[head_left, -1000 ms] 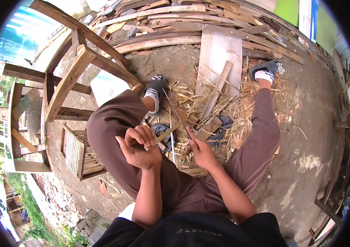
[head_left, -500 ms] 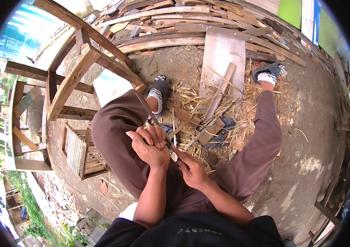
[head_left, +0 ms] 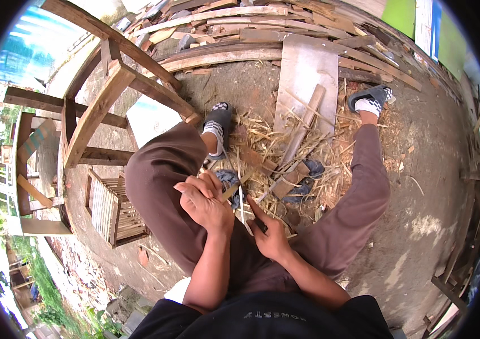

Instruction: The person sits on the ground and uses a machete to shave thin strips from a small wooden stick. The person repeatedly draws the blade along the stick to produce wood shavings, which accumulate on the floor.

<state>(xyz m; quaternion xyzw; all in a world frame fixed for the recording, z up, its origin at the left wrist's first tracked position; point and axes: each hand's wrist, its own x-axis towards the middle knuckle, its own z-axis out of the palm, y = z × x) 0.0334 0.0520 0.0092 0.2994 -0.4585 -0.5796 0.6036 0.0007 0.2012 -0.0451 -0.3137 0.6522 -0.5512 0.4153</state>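
Over my left thigh, my left hand (head_left: 205,204) is closed, its fingers curled round a thin, yellowish-brown strip (head_left: 232,193) that looks like bamboo. The strip sticks out past the fingers toward the middle. A little to the right, my right hand (head_left: 272,238) is closed with the index finger stretched forward. The dark handle of a knife (head_left: 260,225) shows between its thumb and fingers; the long blade is hard to make out now. The two hands are apart. Pale shavings (head_left: 330,164) lie on the ground between my feet.
Wooden frame (head_left: 101,113) stands at the left, with a slatted crate (head_left: 116,212) below it. A pale board (head_left: 305,73) bears a wooden batten (head_left: 303,127). Stacked planks (head_left: 223,56) lie at the far side. A dark cloth (head_left: 307,186) and wood offcut (head_left: 290,179) lie among the shavings.
The long dark blade that lay across my left hand, pointing up and left, no longer shows there. My right hand has moved slightly right and away from the left.
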